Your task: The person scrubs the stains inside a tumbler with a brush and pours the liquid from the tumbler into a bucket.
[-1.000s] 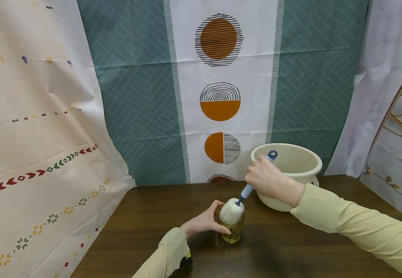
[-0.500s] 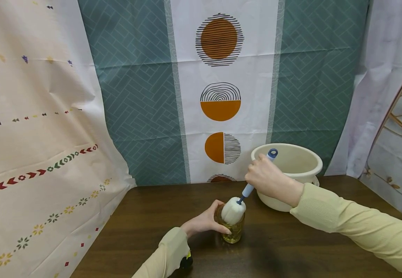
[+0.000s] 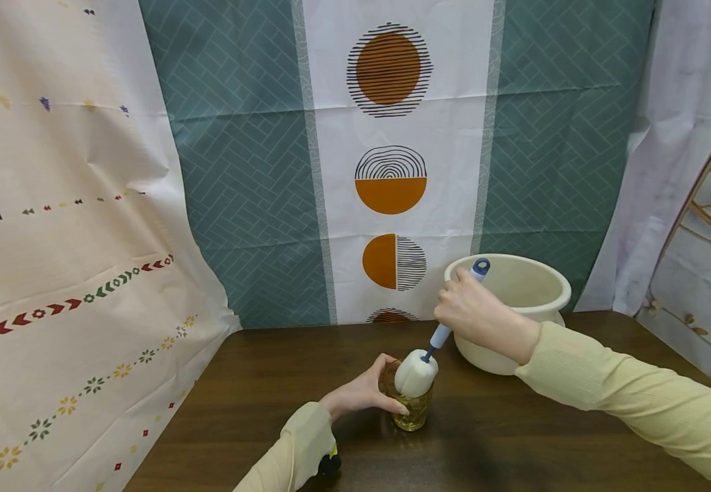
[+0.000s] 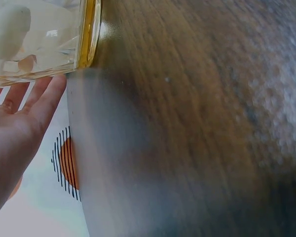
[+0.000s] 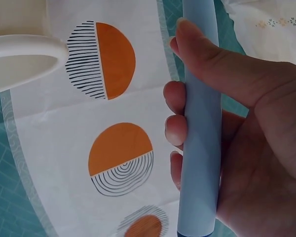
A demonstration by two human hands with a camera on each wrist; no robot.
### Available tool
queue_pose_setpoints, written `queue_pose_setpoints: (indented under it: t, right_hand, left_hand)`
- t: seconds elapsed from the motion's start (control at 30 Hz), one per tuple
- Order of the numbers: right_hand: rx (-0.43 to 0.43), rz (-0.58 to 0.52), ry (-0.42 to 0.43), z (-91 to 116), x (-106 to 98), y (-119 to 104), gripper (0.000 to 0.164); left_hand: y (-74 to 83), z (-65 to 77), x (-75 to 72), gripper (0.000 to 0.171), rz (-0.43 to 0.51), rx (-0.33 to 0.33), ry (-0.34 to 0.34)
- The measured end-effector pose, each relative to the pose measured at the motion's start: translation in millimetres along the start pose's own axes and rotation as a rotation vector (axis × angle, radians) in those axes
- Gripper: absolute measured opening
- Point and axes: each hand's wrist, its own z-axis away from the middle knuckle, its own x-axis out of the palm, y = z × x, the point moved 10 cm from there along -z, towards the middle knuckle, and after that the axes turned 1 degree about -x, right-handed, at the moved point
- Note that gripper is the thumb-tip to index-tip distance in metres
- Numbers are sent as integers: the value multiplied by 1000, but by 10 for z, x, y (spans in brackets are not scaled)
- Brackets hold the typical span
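Observation:
An amber drinking glass (image 3: 414, 414) stands on the brown table, and my left hand (image 3: 363, 392) grips its left side, thumb across the front. In the left wrist view, fingers (image 4: 48, 101) lie along the wall of the clear amber glass (image 4: 87, 37). The white head (image 3: 416, 376) of a sponge cup brush sits partly inside the glass, its top above the rim. My right hand (image 3: 471, 311) holds the brush by its light blue handle (image 5: 202, 123), fingers and thumb wrapped around it. The handle slants up and right to a dark blue hanging loop (image 3: 481, 266).
A cream basin (image 3: 483, 352) stands behind and to the right, close to my right forearm. The wooden table (image 3: 269, 396) ends at a patterned curtain (image 3: 245, 205) at the back. A small black thing with a yellow mark (image 3: 329, 462) is under my left sleeve.
The sponge head has shifted slightly to the right in the glass, and the brush handle's loop has risen a little. My left hand and the glass stay in place.

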Motion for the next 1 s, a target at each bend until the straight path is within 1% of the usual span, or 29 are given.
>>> queue_pose_setpoints:
  t: [0.53, 0.73, 1.0]
  right_hand:
    - [-32, -31, -60, 7, 14, 22, 14]
    - [-56, -84, -70, 14, 36, 11, 11]
    - [-71, -121, -60, 17, 30, 11, 14]
  left_hand:
    - [-17, -11, -8, 65, -5, 8, 7]
    - [-26, -9, -8, 66, -9, -3, 5]
    - [-21, -8, -13, 67, -7, -11, 8]
